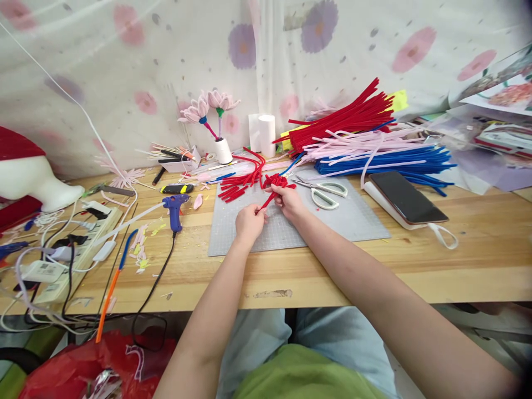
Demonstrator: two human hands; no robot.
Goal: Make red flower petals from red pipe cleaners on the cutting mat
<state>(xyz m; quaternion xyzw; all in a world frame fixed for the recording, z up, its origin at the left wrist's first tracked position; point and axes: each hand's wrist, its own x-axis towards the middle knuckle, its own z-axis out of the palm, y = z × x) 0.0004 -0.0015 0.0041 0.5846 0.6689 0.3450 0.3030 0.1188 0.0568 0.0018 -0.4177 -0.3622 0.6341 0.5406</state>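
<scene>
Green cloth [307,374] is lying nearest, on the person's lap. Both hands are working over the grey cutting mat [357,219]: the left hand [248,223] is pinching the stem of a red pipe-cleaner flower [275,185] while the right hand [290,200] is gripping its looped head. One pair of scissors [326,193], one phone [406,197] (screen dark, no readable writing) and one blue glue gun [174,208] are lying nearby

A wooden table [477,260] is seen carrying a grey cutting mat [357,219] at its centre. Scissors [326,193] are laid on the mat. At 3 o'clock a phone [407,197] is placed; at 9 o'clock a blue glue gun [174,209] and a power strip [89,244]; at 1 o'clock, stacked pipe cleaners [374,144].
</scene>
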